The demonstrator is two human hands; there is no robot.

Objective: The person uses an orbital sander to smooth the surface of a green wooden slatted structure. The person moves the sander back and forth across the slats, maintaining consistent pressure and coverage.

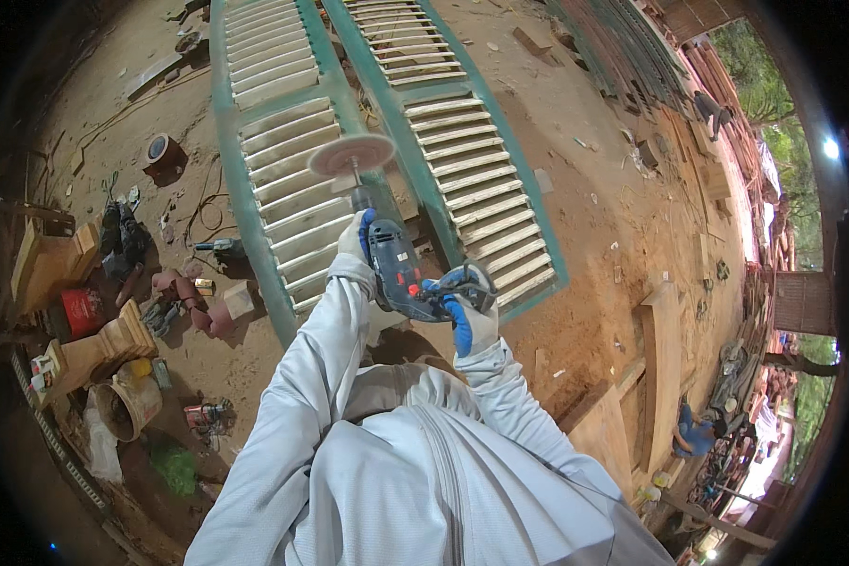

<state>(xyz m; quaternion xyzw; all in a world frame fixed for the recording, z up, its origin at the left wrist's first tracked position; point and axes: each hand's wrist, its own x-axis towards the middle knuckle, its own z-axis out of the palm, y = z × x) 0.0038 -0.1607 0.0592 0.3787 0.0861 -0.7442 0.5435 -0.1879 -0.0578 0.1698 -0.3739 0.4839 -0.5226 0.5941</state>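
Both my hands, in white and blue work gloves, hold a dark power drill [393,257] with red switches. My left hand [356,236] is wrapped round its front, behind the chuck. My right hand [473,307] grips the rear handle. A round reddish sanding disc [351,156] on the drill's shaft looks blurred, as if spinning. It is over the inner edge of the left louvred shutter [228,132], which has a green frame and pale, worn slats; whether it touches is unclear. A second green louvred shutter [541,247] lies beside it on the right.
On the dirt floor at left are a red bucket [83,311], carved wooden blocks [118,344], a pale tub [127,406] and another power tool [224,247]. Wooden planks [663,373] lie at right. Long boards [613,47] are stacked at the far right. Cords trail at left.
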